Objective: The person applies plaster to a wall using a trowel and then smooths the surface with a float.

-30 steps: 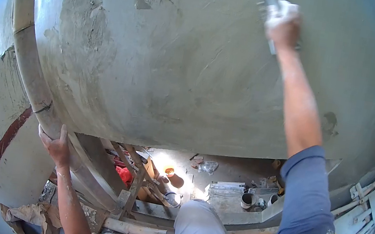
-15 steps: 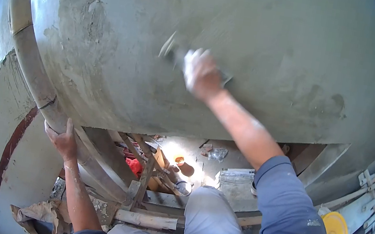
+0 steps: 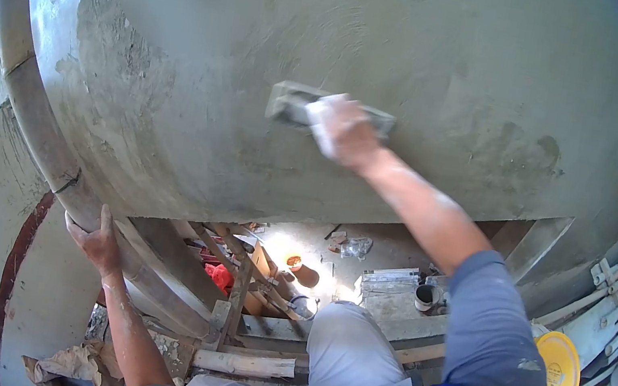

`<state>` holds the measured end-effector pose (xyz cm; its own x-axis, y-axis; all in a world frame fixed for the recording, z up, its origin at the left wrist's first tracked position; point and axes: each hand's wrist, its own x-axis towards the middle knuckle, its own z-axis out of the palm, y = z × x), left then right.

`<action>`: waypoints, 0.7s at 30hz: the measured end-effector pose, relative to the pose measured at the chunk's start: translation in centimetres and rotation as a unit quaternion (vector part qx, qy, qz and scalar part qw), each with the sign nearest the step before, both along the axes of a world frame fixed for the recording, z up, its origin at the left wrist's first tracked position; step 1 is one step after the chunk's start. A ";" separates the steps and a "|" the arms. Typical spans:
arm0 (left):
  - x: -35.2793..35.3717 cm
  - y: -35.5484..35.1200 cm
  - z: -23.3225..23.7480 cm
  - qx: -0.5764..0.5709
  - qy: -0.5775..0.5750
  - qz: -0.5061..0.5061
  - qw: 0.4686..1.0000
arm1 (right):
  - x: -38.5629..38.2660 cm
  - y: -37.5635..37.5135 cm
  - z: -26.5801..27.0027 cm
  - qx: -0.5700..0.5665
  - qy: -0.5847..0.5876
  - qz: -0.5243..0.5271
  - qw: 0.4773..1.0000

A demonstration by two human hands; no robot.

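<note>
A plastering trowel lies along the grey plastered wall, its face turned to the surface. My right hand is wrapped round its handle; the hand is whitened with plaster and slightly blurred. Rougher, darker plaster patches show on the wall at the left and right. Lower left, my left hand holds the thick bamboo pole that runs down beside the wall, thumb raised and fingers partly hidden behind it.
Below the wall's lower edge is an opening showing a wooden frame and a floor with scattered items. A yellow lid sits at the right near stacked poles and boards. A torn paper sack lies lower left.
My right hand and the trowel have moved slightly right and down, and the trowel now shows its length level. The view has shifted a little; my left hand stays on the pole.
</note>
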<state>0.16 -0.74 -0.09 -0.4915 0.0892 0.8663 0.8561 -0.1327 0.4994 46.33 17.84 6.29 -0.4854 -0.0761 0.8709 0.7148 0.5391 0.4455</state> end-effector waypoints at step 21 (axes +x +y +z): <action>-0.7 0.3 -0.1 -0.022 0.004 0.012 1.000 | 27.6 -0.2 0.6 -0.061 0.649 -0.136 0.746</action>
